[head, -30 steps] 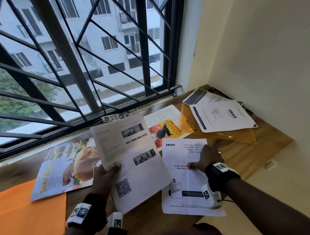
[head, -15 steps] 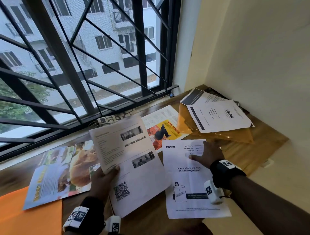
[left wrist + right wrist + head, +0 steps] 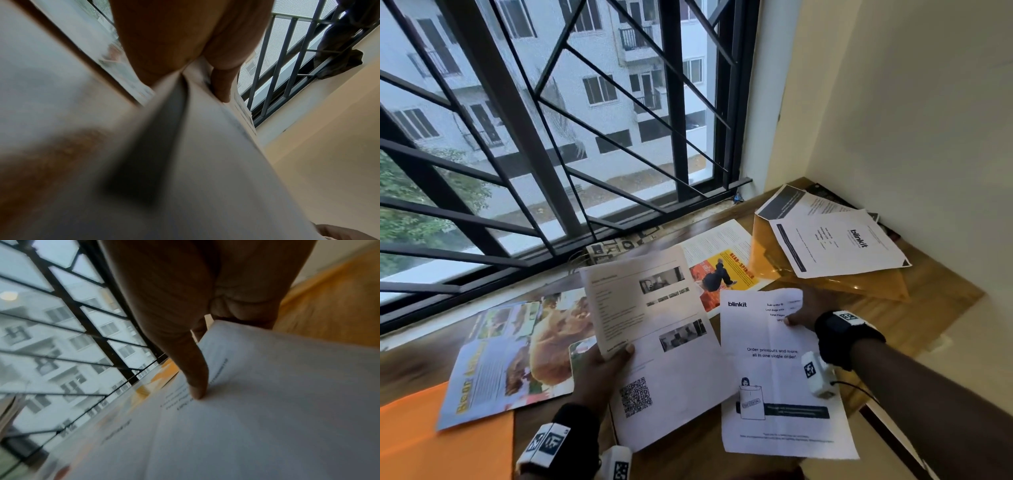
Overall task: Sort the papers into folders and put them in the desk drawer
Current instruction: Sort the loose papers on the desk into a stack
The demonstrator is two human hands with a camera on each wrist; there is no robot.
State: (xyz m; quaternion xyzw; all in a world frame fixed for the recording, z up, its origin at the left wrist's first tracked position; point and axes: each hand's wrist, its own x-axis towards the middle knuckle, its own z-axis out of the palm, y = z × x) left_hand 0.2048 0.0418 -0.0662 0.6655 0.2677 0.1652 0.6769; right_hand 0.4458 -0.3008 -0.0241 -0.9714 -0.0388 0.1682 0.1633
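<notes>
My left hand [image 3: 604, 363] holds a white printed sheet with photos and a QR code [image 3: 654, 342] above the desk, thumb on top; the left wrist view shows the thumb [image 3: 222, 84] pressing that paper [image 3: 205, 162]. My right hand [image 3: 803, 313] pinches the upper right part of a white blinkit sheet [image 3: 774, 377], thumb on top and fingers under the lifted edge. In the right wrist view the thumb [image 3: 195, 379] lies on this sheet [image 3: 267, 402]. An amber transparent folder [image 3: 825, 277] at the back right carries another blinkit sheet [image 3: 835, 243]. An orange folder [image 3: 431, 438] lies at the lower left.
A colourful poster [image 3: 517, 349] lies left on the wooden desk [image 3: 935, 291], and a flyer with an orange picture [image 3: 722, 267] lies in the middle. A barred window [image 3: 551, 137] runs along the back, a cream wall [image 3: 911, 102] stands on the right.
My right hand slid up the blinkit sheet and now pinches its upper right edge, which curls upward. My left hand keeps the photo sheet about where it was.
</notes>
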